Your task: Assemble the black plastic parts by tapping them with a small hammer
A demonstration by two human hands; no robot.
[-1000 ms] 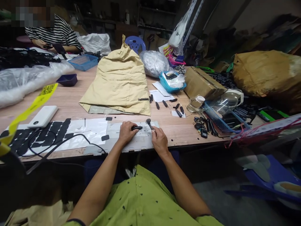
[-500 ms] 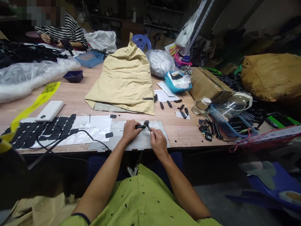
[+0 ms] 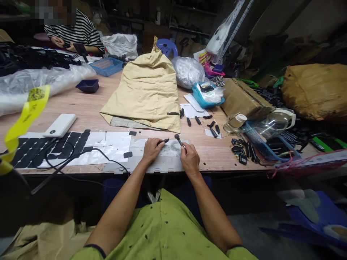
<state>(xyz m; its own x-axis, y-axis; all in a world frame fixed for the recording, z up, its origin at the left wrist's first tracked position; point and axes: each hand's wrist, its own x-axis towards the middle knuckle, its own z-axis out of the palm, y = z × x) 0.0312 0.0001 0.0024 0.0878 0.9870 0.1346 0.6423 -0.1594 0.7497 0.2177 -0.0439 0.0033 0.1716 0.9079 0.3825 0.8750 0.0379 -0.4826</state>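
My left hand is closed around a small black elongated piece, whose end pokes out past the fingertips. In my right hand is a thin-stemmed tool with a rounded dark head, its head pointing up and left. A gap separates this head from the black piece. Both hands are over a translucent grey sheet at the table's front edge. Left of it lies a white sheet bearing rows of black stickers. Several similar black pieces are scattered beyond my right hand.
A beige cloth covers something mid-table. A white power bank with black cables sits left. On the right are a blue basket, a clear jug and a cardboard box. Across the table sits a person in a striped top.
My right hand has moved right, drawing the tool's head away from the black piece. The black piece is now tilted up to the right in my left hand. The view has shifted slightly.
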